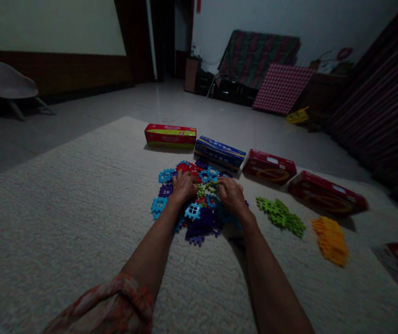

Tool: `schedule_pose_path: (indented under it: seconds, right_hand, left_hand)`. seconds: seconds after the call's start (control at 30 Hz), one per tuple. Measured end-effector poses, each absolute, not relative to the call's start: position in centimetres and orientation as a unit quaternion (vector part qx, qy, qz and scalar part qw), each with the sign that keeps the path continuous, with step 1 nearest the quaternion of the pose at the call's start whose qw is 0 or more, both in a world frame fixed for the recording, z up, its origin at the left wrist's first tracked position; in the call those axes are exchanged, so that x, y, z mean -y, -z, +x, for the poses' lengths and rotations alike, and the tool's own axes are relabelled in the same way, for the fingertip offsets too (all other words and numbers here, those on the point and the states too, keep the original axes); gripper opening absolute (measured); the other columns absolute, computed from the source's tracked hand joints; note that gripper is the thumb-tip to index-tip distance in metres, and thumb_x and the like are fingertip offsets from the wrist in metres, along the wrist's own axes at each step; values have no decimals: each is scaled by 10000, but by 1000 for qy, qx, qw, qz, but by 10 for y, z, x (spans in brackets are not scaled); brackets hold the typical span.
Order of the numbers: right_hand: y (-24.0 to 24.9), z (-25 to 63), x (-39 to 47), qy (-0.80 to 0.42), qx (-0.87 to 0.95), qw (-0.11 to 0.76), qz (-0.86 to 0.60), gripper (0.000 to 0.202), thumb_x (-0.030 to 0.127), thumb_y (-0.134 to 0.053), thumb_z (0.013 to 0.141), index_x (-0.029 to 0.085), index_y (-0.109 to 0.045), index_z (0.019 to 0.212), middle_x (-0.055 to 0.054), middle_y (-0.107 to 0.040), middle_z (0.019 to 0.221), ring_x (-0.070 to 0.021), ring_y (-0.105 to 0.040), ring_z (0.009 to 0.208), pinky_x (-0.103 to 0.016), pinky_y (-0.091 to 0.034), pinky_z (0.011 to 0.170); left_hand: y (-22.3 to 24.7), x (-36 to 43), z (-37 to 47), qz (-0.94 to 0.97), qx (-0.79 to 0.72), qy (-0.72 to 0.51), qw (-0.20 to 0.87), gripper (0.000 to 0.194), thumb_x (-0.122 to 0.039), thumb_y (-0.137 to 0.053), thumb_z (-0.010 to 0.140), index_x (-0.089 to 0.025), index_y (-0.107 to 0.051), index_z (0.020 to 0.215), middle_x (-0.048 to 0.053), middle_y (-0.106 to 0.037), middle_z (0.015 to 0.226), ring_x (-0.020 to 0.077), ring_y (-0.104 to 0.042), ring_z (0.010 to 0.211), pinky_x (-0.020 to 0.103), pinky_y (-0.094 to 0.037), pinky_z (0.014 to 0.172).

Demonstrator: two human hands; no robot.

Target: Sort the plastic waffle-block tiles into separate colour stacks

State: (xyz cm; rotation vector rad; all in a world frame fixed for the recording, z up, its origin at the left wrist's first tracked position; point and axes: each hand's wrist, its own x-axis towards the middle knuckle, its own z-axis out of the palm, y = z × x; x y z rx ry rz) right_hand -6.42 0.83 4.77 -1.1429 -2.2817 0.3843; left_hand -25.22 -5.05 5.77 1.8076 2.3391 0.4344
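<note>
A mixed heap of flat, toothed plastic building blocks lies on the pale mat between my forearms. It has red blocks (184, 166), light blue window blocks (193, 211), dark purple blocks (204, 225) and a few green ones. My left hand (185, 186) rests on the heap's upper left with fingers bent and apart, touching blocks near the red ones. At the heap's right side, my right hand (231, 194) has its fingertips closed at the edge of a green block (212, 186). Blocks under both palms are hidden.
Right of the heap lie a green block pile (280, 215) and an orange block pile (331, 240). Behind stand a red-yellow box (171, 136), a blue box (219, 153) and two dark red boxes (270, 166). A chair (9, 81) stands far left on the tiled floor.
</note>
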Motion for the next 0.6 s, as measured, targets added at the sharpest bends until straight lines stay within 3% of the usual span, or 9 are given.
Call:
schedule_pose_path:
  seconds: [0.23,0.37,0.6]
  right_hand:
    - [-57,-44,-6,-169,807,334,-456,336,254,-421,932,197,-713,1088,-101,-746,1037,-238,-668,978,-362,-489,906]
    - [-52,-47,-2,-173,789,386,-446,347,269,-415,926,174,-719,1064,-115,-739,1010,-237,-671,952,-353,-502,906]
    - [-40,-58,1,-191,791,385,-436,345,265,-428,914,182,-735,1047,-117,-744,1019,-241,-673,976,-357,-506,920]
  left_hand:
    - [-61,51,-247,600,-787,-119,81,253,-306,-553,853,-214,-774,935,101,-625,1348,372,-394,1370,523,-403,1067]
    - [-60,50,-245,594,-791,-124,82,216,-294,-586,813,-198,-772,868,117,-610,1365,389,-390,1376,540,-396,1068]
    - [-53,47,-250,619,-763,-179,56,138,-234,-611,790,-200,-744,784,108,-634,1343,397,-412,1377,581,-405,1062]
